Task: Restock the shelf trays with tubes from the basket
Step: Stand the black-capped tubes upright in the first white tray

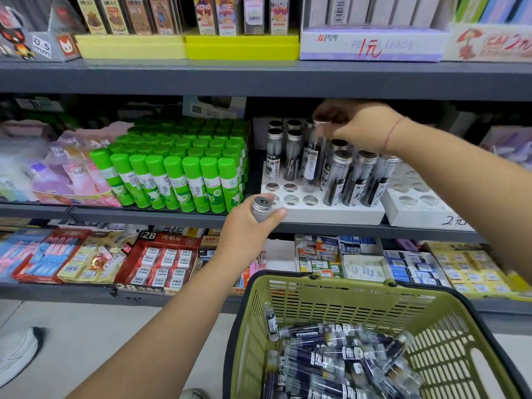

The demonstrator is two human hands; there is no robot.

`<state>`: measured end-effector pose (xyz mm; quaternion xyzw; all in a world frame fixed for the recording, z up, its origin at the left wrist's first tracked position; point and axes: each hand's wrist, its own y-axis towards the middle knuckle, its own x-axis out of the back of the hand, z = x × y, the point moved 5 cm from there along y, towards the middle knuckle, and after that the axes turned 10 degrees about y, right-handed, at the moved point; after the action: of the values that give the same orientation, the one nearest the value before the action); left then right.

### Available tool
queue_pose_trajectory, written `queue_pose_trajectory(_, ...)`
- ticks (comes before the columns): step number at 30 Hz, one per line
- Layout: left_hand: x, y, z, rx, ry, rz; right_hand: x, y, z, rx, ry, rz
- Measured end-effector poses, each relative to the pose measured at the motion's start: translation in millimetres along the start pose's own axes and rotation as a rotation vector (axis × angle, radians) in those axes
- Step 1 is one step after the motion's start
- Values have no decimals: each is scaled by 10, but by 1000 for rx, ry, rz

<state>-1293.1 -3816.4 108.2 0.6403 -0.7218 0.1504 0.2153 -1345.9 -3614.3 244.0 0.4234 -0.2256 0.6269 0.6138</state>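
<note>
Head view: right hand is reaching under the upper shelf and pinching the cap end of a clear tube between fingertips; that tube is standing nearly upright, slightly tilted, with its bottom end at a hole in the middle of the white tray. Can't tell whether it is seated fully. Left hand is wrapping around a second tube, fingers closed on it, only the silver cap sticking out above the fist, thumb lying just beside the tray's front left corner. Tray is sitting on the middle shelf; its back rows and right side are holding upright silver-capped tubes, while the front left holes are showing empty. A second white tray is sitting just beside it on the right, its holes mostly empty. Green-capped glue sticks are standing in a packed block to the left of the tray. Green basket is sitting below in the foreground, bottom right, with many loose tubes lying in a pile inside and one leaning against its left wall. Eraser boxes are filling the lower shelf.
</note>
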Motion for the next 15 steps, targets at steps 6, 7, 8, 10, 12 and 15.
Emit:
queue_pose_trajectory(6,-21,50,106,42,-83,44,-90,186,-146,-83,-63,-110)
queue_pose_trajectory(7,-20,54,112,44,-89,45,-104,211,-143,-82,-65,-107)
queue_pose_trajectory(8,-24,58,121,46,-94,46,-115,237,-143,-82,-65,-102)
queue_pose_trajectory(10,-29,69,133,50,-101,42,-123,267,-131,-78,-65,-97)
queue_pose_trajectory(12,-25,74,138,51,-108,40,-125,283,-113,-68,-71,-100)
queue_pose_trajectory(15,-21,74,143,55,-107,41,-137,306,-108,-54,-69,-109)
